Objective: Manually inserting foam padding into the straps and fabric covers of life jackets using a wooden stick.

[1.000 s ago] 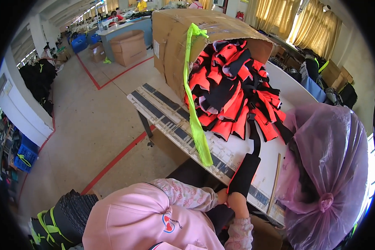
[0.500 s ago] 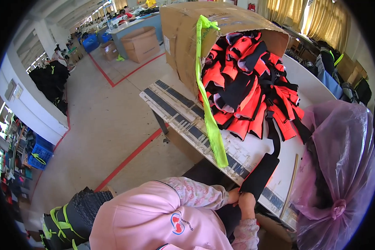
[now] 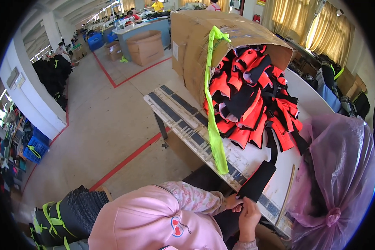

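Observation:
A black fabric piece with an orange edge (image 3: 258, 181) lies over the near edge of the white table (image 3: 242, 160). A black strap (image 3: 272, 146) runs from its far end towards a heap of orange-and-black fabric pieces (image 3: 248, 106). My left hand (image 3: 232, 203) is closed at the piece's near corner and seems to grip it. Close beside it, my right hand (image 3: 249, 216) has its fingers bent in a pinch just off the near end. Whatever lies between those fingertips is too small to make out.
The heap spills from a large cardboard box (image 3: 187, 50) lying on its side, with a neon-yellow strip (image 3: 212, 125) hanging down it. A tied pink plastic bag (image 3: 333, 179) stands at the right, beside a thin stick (image 3: 286, 193). Tied black stacks (image 3: 71, 212) sit at lower left.
My right hand has drawn back from the fabric's near end towards me, and more of it shows. The left hand stays by the corner. The whole view has shifted slightly.

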`<act>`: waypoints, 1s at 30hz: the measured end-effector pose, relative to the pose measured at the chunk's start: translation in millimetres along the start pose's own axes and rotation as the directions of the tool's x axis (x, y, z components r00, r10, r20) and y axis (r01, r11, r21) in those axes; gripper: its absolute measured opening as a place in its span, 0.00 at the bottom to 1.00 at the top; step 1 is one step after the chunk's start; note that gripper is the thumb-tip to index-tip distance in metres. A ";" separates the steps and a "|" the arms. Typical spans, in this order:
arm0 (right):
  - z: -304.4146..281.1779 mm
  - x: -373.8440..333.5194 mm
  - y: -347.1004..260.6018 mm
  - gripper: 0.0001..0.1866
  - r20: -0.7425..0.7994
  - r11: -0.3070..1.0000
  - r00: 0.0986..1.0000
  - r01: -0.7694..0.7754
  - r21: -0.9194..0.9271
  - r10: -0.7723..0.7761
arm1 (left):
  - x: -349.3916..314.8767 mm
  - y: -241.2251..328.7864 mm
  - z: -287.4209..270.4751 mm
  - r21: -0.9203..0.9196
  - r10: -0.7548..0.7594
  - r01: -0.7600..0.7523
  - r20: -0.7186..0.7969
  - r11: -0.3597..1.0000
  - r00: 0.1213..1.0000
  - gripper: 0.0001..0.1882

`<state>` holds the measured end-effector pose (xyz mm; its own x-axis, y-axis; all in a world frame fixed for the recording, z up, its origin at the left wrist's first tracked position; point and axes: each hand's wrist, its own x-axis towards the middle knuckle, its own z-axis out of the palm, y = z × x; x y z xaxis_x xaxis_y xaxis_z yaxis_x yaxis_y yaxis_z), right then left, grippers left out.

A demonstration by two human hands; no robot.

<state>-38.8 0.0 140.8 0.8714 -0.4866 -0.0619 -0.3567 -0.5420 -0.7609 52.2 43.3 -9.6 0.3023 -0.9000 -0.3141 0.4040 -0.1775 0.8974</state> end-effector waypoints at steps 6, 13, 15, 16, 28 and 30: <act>1.0 26.9 51.3 0.27 -0.139 0.815 0.924 0.234 -0.530 -0.356 | 11.8 -11.3 8.7 -0.039 -0.053 0.051 -0.053 0.998 0.997 0.18; 24.6 23.5 68.3 0.25 -0.210 0.907 0.928 0.218 -0.360 -0.306 | -1.7 17.0 12.3 -0.100 -0.261 0.241 -0.326 0.965 0.909 0.20; 24.4 21.0 82.3 0.26 -0.229 0.901 0.919 0.221 -0.372 -0.320 | 3.5 16.5 14.9 -0.173 -0.303 0.268 -0.229 0.948 0.925 0.24; 24.7 22.4 82.9 0.26 -0.232 0.899 0.913 0.237 -0.367 -0.335 | 2.2 21.8 11.7 -0.148 -0.319 0.293 -0.205 0.945 0.925 0.25; 17.1 19.0 70.9 0.23 -0.118 0.891 0.941 0.255 -0.375 -0.319 | -3.9 71.2 -48.8 -0.230 -0.569 0.644 0.318 0.729 0.758 0.33; 18.1 15.6 74.4 0.24 -0.095 0.897 0.946 0.259 -0.357 -0.311 | -4.1 68.9 -31.2 -0.179 -0.588 0.622 0.212 0.762 0.781 0.30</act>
<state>-45.6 -35.5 71.5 0.9030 -0.3565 0.2396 -0.2142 -0.8572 -0.4684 105.8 47.2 43.8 -0.1842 -0.6829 -0.7069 0.6506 -0.6238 0.4331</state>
